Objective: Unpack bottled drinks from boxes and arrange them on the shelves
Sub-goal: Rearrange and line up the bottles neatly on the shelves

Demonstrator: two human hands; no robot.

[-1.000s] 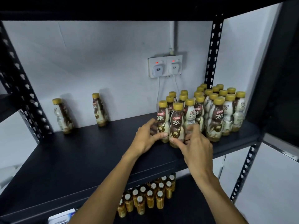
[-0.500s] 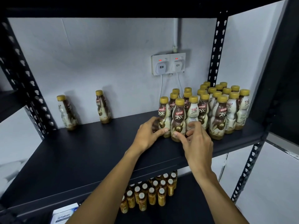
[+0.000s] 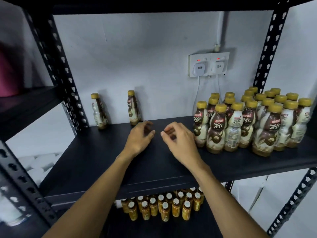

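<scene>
Several brown-and-cream coffee bottles (image 3: 217,129) with gold caps stand packed together at the right end of the black shelf (image 3: 106,162). Two single bottles stand against the back wall on the left, one (image 3: 98,111) near the post and one (image 3: 133,108) further right. My left hand (image 3: 139,137) and my right hand (image 3: 179,140) hover over the bare middle of the shelf, fingers loosely curled, holding nothing. My right hand is just left of the bottle group, apart from it.
A double wall socket (image 3: 208,64) with two plugs and hanging cables sits above the group. Perforated black posts (image 3: 58,66) frame the shelf. On the lower shelf stand several small amber bottles (image 3: 164,206) with white caps. White packs lie at lower left.
Both hands have let go of the front bottles of the group and drawn back left to the shelf's middle. The view has swung left, so the bottle group now sits further right.
</scene>
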